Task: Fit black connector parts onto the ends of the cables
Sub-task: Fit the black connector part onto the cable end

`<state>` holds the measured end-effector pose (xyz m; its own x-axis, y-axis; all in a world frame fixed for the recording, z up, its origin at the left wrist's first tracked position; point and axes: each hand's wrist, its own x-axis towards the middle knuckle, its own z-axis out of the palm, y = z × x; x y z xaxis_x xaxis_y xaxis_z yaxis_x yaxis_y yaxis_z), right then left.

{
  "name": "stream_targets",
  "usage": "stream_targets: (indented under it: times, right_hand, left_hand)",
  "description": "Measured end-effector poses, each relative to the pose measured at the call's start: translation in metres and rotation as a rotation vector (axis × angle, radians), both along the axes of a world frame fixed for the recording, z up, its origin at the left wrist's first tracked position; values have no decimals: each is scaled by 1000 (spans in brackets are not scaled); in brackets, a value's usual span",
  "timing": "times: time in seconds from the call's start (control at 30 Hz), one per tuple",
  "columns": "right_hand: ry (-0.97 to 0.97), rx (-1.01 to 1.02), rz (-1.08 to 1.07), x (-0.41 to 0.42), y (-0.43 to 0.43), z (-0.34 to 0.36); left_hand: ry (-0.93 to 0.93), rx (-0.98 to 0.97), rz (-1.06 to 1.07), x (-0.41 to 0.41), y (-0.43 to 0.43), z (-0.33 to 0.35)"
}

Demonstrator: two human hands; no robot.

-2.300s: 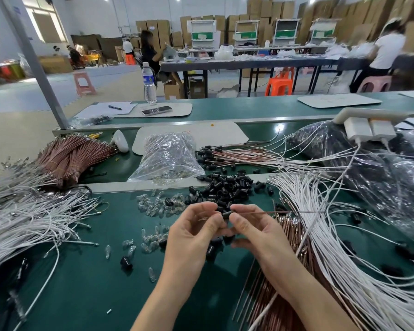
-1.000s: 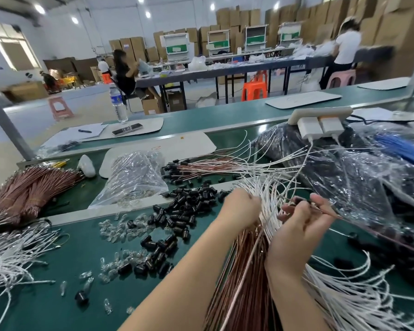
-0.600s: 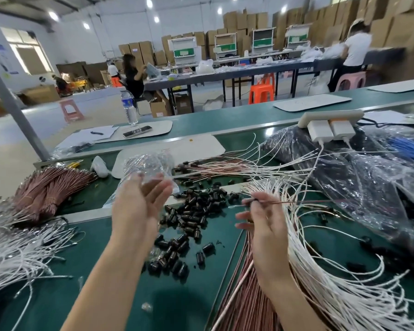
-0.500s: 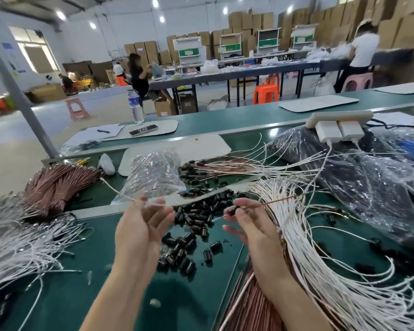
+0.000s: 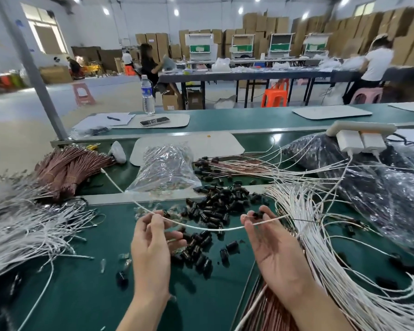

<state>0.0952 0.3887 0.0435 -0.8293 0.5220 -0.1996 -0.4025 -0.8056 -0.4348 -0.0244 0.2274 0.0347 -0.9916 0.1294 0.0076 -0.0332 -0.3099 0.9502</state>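
1. At the far left a heap of white cables (image 5: 22,232) lies on the green bench (image 5: 81,295). A sheaf of copper-coloured cables (image 5: 67,166) lies behind it. Neither hand touches them.
2. The left hand (image 5: 153,237) is raised over the bench, thumb and fingertips closed in a narrow pinch on one white cable (image 5: 201,228). The cable's far end trails away left, toward the copper sheaf.
3. Between the hands the cable sags in a shallow curve above a loose pile of black parts (image 5: 215,206).
4. The right hand (image 5: 275,249) is turned palm up. Its fingertips curl round a single black part (image 5: 258,214). The cable crosses that hand just below the part and seems to be nipped against the thumb. Its short free end pokes out to the right.
5. So the part sits just above the cable, held in the same hand but not yet on it. The end to be fitted appears to lie just beyond the grip, on the right.
6. To my eye, the step goes best if:
   - the left hand draws the slack out;
   - the right grip sits close to the tip, so the end stays stiff;
   - the part's hole is lined up squarely and pushed straight on without kinking the wire.
7. Further right spreads a big fan of white cables (image 5: 320,247), and beyond it lies a dark plastic bag (image 5: 380,192).
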Motion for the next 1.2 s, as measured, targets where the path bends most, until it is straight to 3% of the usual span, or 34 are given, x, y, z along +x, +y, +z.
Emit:
stream_targets:
  times: [0.13, 0.33, 0.5, 0.67, 1.2]
  right_hand:
    - [-8, -1, 20, -5, -3, -3]
    - [-34, 43, 51, -11, -7, -9]
    - [-75, 231, -18, -15, -3, -13]
    - [-86, 253, -107, -9, 14, -15]
    - [-58, 229, -123, -9, 18, -12]
  left_hand:
    - [-136, 130, -260, 9, 6, 9]
    - [-139, -11, -551, 36, 25, 4]
    - [54, -86, -321, 33, 23, 3]
    - [239, -185, -41, 18, 10, 2]
    - [283, -212, 120, 7, 4, 2]
